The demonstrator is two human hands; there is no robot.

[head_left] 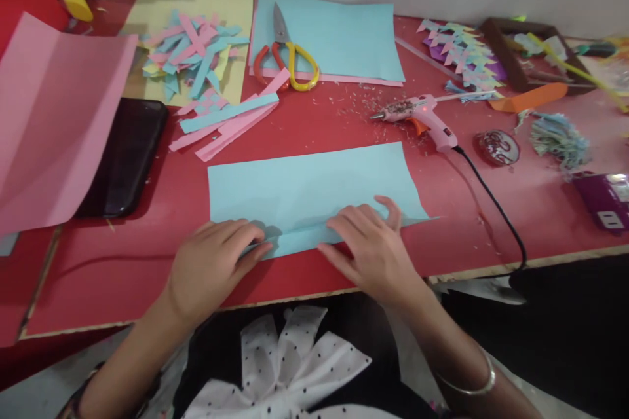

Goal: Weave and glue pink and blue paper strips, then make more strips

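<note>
A light blue sheet of paper (309,186) lies in front of me, its near edge turned up in a narrow fold. My left hand (211,265) pinches the left part of that fold, thumb below and fingers curled above. Farther right, my right hand (377,254) grips the same fold between thumb and fingers, with the little finger raised. Beyond the sheet are scissors (285,52) with one red and one yellow handle, resting partly on another blue sheet (344,36). A pink glue gun (422,119) with a lit red light lies to the right of the paper.
Cut paper strips (196,52) are heaped on a yellow sheet (226,3). At left, a pink sheet (59,124) overlaps a black phone-like device (135,157). A brown box (506,55), a yarn tassel (560,141) and a purple object (602,196) stand right. The glue gun's cord (496,203) crosses the table edge.
</note>
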